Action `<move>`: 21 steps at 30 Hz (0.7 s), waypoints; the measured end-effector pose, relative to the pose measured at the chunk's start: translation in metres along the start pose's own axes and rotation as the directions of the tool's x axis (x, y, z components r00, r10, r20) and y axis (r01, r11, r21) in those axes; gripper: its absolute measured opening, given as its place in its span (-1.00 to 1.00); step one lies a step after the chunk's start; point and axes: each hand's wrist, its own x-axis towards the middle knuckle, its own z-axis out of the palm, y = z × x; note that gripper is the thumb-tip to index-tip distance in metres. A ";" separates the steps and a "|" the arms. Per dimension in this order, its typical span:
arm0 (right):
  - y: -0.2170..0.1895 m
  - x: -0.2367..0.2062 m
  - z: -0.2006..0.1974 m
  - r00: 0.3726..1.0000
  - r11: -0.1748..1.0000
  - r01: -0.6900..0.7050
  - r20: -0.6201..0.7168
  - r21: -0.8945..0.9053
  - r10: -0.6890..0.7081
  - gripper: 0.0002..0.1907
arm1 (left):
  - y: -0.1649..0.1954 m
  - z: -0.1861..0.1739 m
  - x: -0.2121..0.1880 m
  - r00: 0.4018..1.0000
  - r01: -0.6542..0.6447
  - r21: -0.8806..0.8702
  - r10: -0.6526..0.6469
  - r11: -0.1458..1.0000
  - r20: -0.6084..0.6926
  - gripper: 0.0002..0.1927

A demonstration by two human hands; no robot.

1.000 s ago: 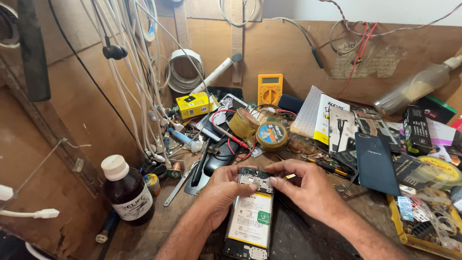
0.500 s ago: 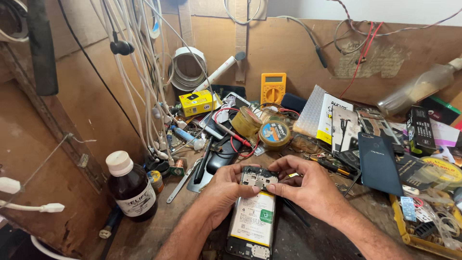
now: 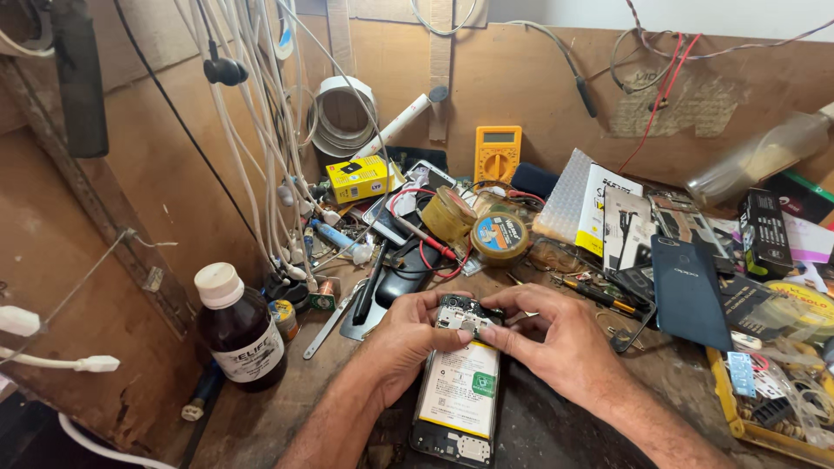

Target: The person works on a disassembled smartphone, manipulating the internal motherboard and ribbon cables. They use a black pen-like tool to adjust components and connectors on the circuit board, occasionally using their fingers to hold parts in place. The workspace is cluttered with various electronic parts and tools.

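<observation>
Two hands | left (image 3: pixel 408 334), right (image 3: pixel 556 334) pinch opened phone (image 3: pixel 458 391) top, between them

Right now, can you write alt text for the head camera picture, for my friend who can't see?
Two bare hands, left hand and right hand, press on the top end of an opened phone with its battery showing, on a cluttered wooden workbench. A dark bottle and yellow multimeter sit nearby.

A brown bottle (image 3: pixel 239 328) stands left; a yellow multimeter (image 3: pixel 497 155) leans behind.
</observation>
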 end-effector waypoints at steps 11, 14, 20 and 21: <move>-0.003 0.005 -0.009 0.981 0.963 0.190 0.073 -0.193 -0.179 -0.56 | 0.003 0.001 -0.002 1.000 0.005 -0.020 -0.004 1.000 0.030 -0.55; -0.005 0.006 -0.011 0.984 0.970 0.160 0.104 -0.183 -0.143 -0.54 | 0.002 0.001 0.000 0.999 0.042 -0.073 -0.043 0.996 -0.011 -0.60; -0.005 0.006 -0.009 0.978 0.955 0.194 0.115 -0.222 -0.172 -0.58 | -0.004 0.003 0.006 0.997 0.014 -0.085 -0.021 0.996 -0.073 -0.66; -0.004 0.006 -0.008 0.967 0.941 0.250 0.114 -0.228 -0.229 -0.60 | -0.005 0.004 0.007 0.993 0.018 -0.034 -0.021 0.999 -0.114 -0.69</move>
